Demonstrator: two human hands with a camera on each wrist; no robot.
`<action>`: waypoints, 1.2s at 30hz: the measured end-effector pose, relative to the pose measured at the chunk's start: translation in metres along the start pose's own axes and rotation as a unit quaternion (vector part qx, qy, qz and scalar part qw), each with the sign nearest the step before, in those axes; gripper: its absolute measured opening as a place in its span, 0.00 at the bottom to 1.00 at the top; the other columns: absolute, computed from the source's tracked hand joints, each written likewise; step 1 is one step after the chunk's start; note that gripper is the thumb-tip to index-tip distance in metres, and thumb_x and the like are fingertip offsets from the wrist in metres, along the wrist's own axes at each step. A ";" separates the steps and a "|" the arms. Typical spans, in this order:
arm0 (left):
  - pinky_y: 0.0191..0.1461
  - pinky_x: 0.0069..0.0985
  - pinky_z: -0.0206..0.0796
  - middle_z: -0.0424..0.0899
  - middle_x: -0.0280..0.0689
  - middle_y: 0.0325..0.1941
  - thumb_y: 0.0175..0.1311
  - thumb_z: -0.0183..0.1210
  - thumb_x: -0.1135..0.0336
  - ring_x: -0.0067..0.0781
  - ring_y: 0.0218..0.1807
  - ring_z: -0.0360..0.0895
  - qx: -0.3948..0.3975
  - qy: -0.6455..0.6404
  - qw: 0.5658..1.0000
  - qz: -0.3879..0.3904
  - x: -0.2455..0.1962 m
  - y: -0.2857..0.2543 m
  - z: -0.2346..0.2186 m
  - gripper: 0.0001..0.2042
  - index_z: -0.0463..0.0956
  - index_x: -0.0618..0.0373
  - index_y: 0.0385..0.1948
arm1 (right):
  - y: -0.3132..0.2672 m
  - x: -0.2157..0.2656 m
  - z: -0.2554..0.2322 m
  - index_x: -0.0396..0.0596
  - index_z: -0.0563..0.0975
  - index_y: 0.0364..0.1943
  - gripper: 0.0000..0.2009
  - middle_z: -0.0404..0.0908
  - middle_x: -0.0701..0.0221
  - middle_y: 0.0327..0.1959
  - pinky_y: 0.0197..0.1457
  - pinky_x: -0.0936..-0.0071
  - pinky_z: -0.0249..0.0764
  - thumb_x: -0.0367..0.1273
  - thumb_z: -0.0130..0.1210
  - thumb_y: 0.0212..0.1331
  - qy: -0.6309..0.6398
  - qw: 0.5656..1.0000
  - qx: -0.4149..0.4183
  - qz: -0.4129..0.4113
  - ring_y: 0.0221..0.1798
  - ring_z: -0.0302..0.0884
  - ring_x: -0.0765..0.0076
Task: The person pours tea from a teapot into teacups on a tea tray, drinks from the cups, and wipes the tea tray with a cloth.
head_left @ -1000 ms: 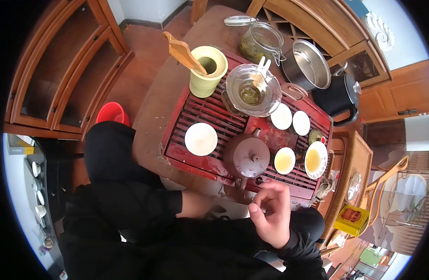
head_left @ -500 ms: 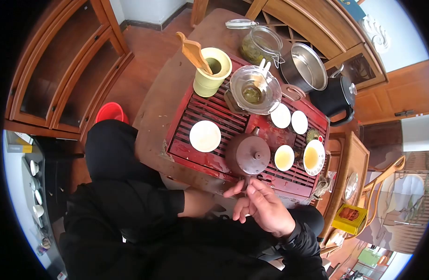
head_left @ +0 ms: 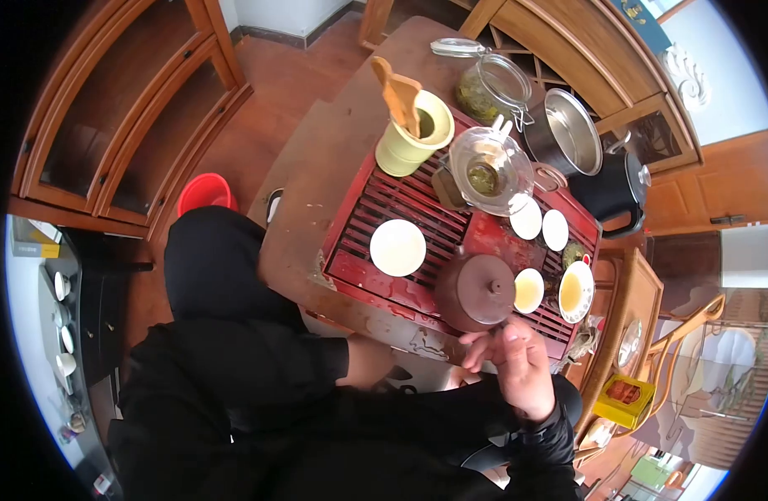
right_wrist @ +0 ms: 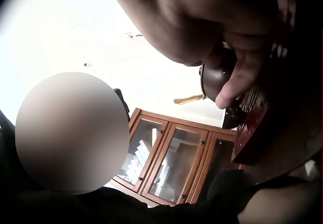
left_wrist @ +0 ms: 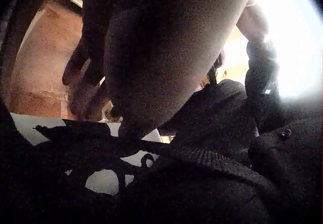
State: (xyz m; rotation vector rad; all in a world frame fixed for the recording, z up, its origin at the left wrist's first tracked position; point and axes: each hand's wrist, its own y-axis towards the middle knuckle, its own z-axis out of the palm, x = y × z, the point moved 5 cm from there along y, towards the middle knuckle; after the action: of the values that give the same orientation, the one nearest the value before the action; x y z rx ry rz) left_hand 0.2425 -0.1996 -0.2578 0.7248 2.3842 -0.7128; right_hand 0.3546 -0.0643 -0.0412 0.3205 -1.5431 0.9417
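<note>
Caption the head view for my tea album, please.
Right hand reaching the brown clay teapot on a red slatted tea tray.

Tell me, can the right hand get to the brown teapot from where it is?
Probably yes. The right hand is already at the near side of the brown teapot, its fingers by the handle, and nothing lies between them.

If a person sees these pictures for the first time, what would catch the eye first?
Probably the red slatted tea tray on the table, with the brown clay teapot at its near edge. The right hand reaches to the teapot's near side. Behind stands a yellow-green holder with wooden tools beside a glass pitcher.
</note>
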 end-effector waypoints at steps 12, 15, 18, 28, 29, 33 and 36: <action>0.44 0.44 0.75 0.85 0.48 0.32 0.49 0.63 0.64 0.50 0.36 0.83 0.026 -0.011 0.995 0.100 0.010 0.019 0.003 0.14 0.83 0.66 0.32 | 0.007 0.072 0.009 0.33 0.74 0.41 0.26 0.85 0.56 0.37 0.38 0.74 0.80 0.47 0.39 0.80 -0.230 0.973 0.004 -0.003 0.32 0.86 0.65; 0.45 0.45 0.76 0.86 0.47 0.31 0.44 0.65 0.58 0.49 0.35 0.84 -0.004 0.048 0.994 0.096 0.006 0.019 -0.001 0.16 0.86 0.63 0.28 | 0.011 0.079 0.015 0.34 0.73 0.38 0.24 0.85 0.56 0.36 0.37 0.75 0.80 0.45 0.40 0.80 -0.259 0.966 0.011 0.013 0.33 0.87 0.65; 0.43 0.45 0.75 0.86 0.46 0.29 0.44 0.65 0.61 0.48 0.34 0.83 -0.038 0.057 0.995 0.079 0.003 0.015 -0.006 0.13 0.87 0.61 0.27 | 0.014 0.087 0.019 0.36 0.72 0.36 0.23 0.85 0.55 0.35 0.37 0.75 0.80 0.45 0.41 0.80 -0.272 0.962 0.003 0.031 0.32 0.87 0.65; 0.46 0.47 0.76 0.87 0.53 0.37 0.55 0.56 0.71 0.53 0.42 0.86 0.107 0.025 0.993 0.051 -0.008 0.013 -0.013 0.13 0.82 0.67 0.41 | 0.019 0.099 0.027 0.37 0.71 0.34 0.22 0.84 0.56 0.33 0.34 0.75 0.80 0.43 0.41 0.80 -0.317 0.948 -0.003 0.041 0.31 0.87 0.65; 0.46 0.47 0.76 0.87 0.53 0.37 0.55 0.56 0.71 0.53 0.42 0.86 0.106 0.026 0.993 0.052 -0.008 0.013 -0.015 0.13 0.82 0.67 0.41 | 0.019 0.100 0.028 0.37 0.71 0.34 0.22 0.84 0.56 0.33 0.34 0.75 0.80 0.43 0.41 0.80 -0.318 0.947 -0.003 0.041 0.31 0.87 0.65; 0.47 0.47 0.76 0.87 0.54 0.38 0.56 0.56 0.70 0.53 0.42 0.86 0.099 0.002 0.994 0.047 -0.011 0.006 -0.023 0.14 0.82 0.68 0.42 | 0.019 0.107 0.033 0.36 0.72 0.33 0.19 0.85 0.59 0.32 0.34 0.76 0.80 0.39 0.43 0.79 -0.323 0.945 -0.019 0.046 0.31 0.87 0.67; 0.48 0.47 0.76 0.86 0.55 0.39 0.57 0.56 0.70 0.54 0.43 0.85 0.095 -0.004 0.994 0.051 -0.015 0.001 -0.036 0.15 0.82 0.68 0.43 | 0.020 0.110 0.033 0.35 0.74 0.32 0.17 0.86 0.62 0.31 0.35 0.76 0.80 0.34 0.46 0.79 -0.318 0.946 -0.035 0.054 0.31 0.87 0.69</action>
State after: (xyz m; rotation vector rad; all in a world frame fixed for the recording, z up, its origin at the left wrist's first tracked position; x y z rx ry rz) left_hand 0.2417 -0.1821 -0.2234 0.9138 2.2737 -0.9042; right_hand 0.2939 -0.0410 0.0557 0.5289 -2.1982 0.9115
